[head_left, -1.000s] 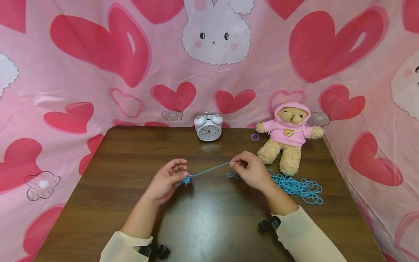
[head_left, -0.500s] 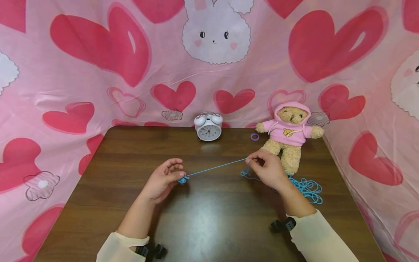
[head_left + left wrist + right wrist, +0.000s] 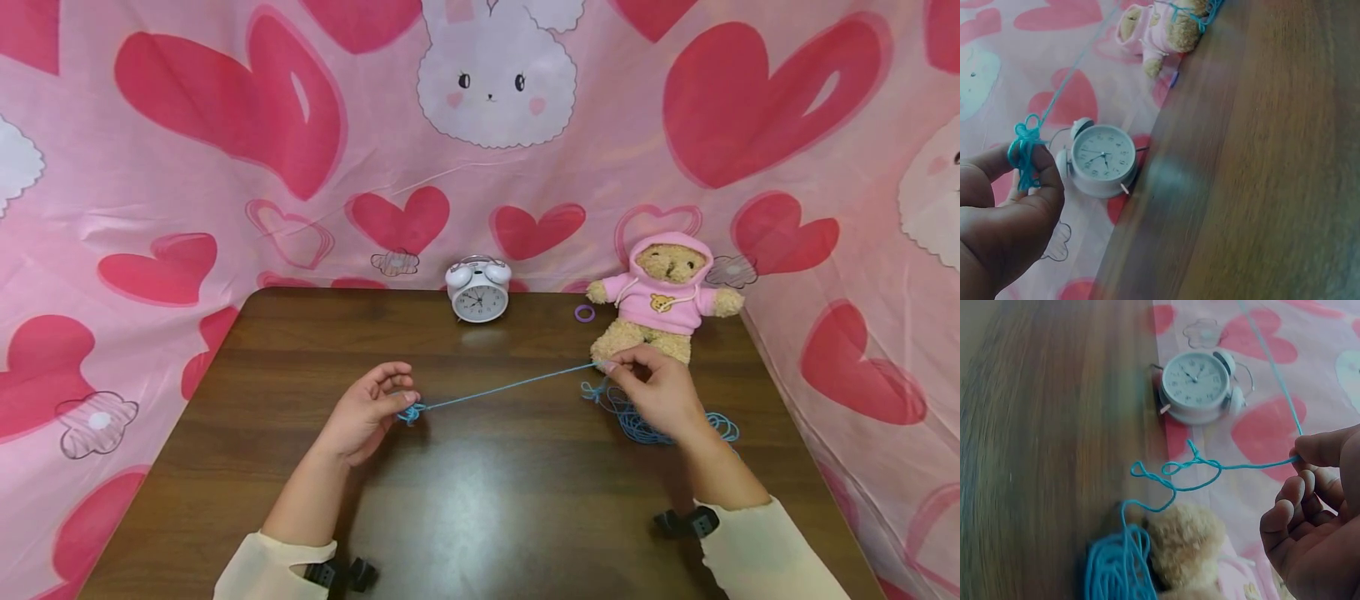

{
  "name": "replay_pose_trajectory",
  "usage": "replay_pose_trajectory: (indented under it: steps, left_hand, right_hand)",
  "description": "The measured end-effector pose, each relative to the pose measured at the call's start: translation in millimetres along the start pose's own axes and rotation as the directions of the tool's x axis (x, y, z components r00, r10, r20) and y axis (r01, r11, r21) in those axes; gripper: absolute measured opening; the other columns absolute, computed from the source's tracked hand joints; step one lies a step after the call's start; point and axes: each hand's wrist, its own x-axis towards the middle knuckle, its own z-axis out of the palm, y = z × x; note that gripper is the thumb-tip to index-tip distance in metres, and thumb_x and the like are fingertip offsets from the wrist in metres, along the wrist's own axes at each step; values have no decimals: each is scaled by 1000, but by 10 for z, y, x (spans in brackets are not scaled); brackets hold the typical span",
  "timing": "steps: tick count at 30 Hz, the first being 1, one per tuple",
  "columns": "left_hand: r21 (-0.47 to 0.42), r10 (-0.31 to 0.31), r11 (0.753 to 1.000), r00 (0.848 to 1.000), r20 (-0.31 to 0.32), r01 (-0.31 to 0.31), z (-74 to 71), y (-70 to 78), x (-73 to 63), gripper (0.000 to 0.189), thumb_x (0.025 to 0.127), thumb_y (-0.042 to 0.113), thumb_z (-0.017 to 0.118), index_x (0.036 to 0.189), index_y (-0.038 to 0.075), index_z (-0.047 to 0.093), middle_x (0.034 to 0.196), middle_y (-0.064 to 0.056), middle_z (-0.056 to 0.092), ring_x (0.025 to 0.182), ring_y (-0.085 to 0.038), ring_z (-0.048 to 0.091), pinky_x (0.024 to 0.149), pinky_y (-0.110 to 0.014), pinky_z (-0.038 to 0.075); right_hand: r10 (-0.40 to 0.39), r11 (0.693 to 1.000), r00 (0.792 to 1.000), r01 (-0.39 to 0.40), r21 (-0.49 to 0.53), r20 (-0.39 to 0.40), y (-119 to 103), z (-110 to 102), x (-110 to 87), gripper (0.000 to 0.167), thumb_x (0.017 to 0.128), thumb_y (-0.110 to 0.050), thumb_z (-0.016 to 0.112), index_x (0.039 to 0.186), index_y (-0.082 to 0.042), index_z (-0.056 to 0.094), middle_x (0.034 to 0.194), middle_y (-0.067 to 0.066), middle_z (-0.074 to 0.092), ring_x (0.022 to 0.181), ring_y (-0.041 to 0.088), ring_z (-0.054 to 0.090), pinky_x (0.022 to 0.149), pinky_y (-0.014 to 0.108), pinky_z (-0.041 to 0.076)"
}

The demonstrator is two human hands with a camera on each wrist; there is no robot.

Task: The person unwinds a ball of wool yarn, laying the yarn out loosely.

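Note:
A small looped bunch of blue yarn (image 3: 1025, 153) is pinched between thumb and finger of my left hand (image 3: 367, 414), above the left middle of the table. From it a single strand (image 3: 510, 386) runs taut, rising to the right. My right hand (image 3: 656, 389) pinches that strand between thumb and index finger, in front of the teddy bear's legs. Just past the right fingertips hangs a curly, twisted stretch of yarn (image 3: 1175, 478). It leads down to a loose pile of blue yarn (image 3: 1119, 569) on the table, partly hidden behind the right hand in the head view.
A white twin-bell alarm clock (image 3: 480, 289) stands at the table's back edge. To its right lie a purple ring (image 3: 584, 313) and a teddy bear in a pink hoodie (image 3: 663, 292). Heart-printed pink cloth (image 3: 300, 242) surrounds the brown wooden table (image 3: 480, 500).
My right hand has moved well to the right, and the strand between the hands has grown longer. The left hand has shifted slightly left, still pinching the bunch.

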Motion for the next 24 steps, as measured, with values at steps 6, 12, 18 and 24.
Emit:
replay_pose_trajectory:
  steps: [6,12,18,24]
  left_hand:
    - [11,-7,1000,1000,-26,7,-64,1,-13,38,98,-1,67,131,6,49,111,-6,56,100,-17,67,81,-24,56]
    - [0,9,1000,999,-52,-9,-106,12,-34,36,98,-3,66,129,7,51,113,-10,57,99,-16,66,82,-23,55]
    - [-11,14,1000,998,-59,-15,-130,24,-54,37,98,-1,69,130,7,51,114,-9,57,92,-13,64,73,-21,53]
    - [-18,8,1000,993,-116,-10,-129,38,-38,40,97,-2,68,131,8,50,119,-10,53,94,-14,60,74,-23,53]
  right_hand:
    - [47,999,998,-47,-23,-30,64,-194,-92,10,96,-19,75,94,-10,76,87,4,70,71,6,58,62,19,45]
    - [58,996,996,-62,-60,-69,168,-353,-165,9,96,-18,75,94,-8,76,89,4,69,71,2,57,62,17,44]
    - [87,991,992,-96,-90,-96,232,-486,-236,14,97,-21,74,96,-7,76,85,-5,66,70,2,57,60,18,44]
    - [120,987,987,-130,-93,-108,281,-563,-320,16,97,-23,75,98,-7,76,84,-11,67,72,2,57,61,17,44]
